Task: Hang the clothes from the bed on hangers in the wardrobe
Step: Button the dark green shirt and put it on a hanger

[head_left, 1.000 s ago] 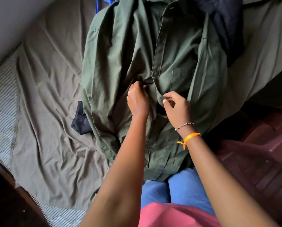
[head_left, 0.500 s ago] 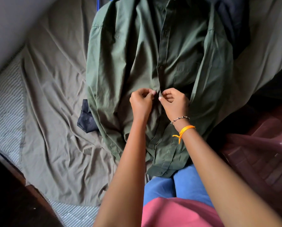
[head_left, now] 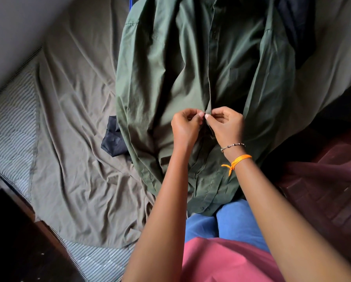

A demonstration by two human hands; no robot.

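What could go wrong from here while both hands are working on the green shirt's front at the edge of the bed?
1. The green shirt hangs off the bed sheet edge over the person's legs; if the left hand or right hand loosens its grip on the placket, it might slide down.
2. A dark garment lies partly under the shirt and could get dragged along when it is lifted.
3. The blue hanger is barely visible at the top; its seating cannot be checked.
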